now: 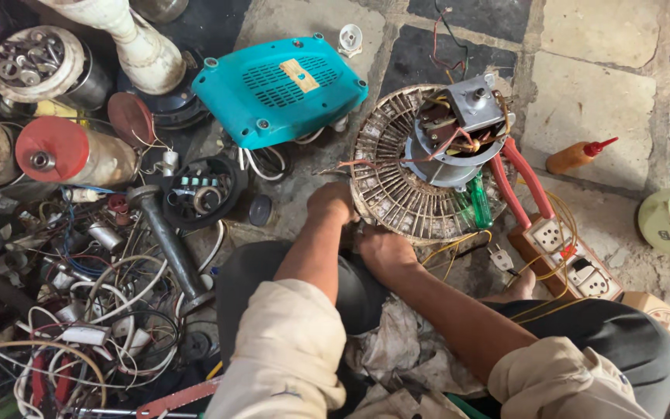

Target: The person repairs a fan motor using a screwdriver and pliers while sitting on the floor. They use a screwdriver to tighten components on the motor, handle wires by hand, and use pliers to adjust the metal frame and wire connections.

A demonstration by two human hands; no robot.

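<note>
1. Nearest the camera, a person sits on a stone floor with knees spread and a crumpled rag in the lap, both forearms reaching forward.
2. The left hand is curled shut on the near-left rim of a round fan motor grille; the right hand is closed on its lower edge. Fingertips are hidden, so how tightly they grip cannot be told.
3. The work appears to be at the steadying stage, the grille braced while the motor sits exposed on top. A next move would seem to call for freeing one hand for a tool.
4. A green-handled screwdriver and red-handled pliers lie just beside the grille's right edge.
5. Farther off lie a teal plastic housing and an orange squeeze bottle.
</note>
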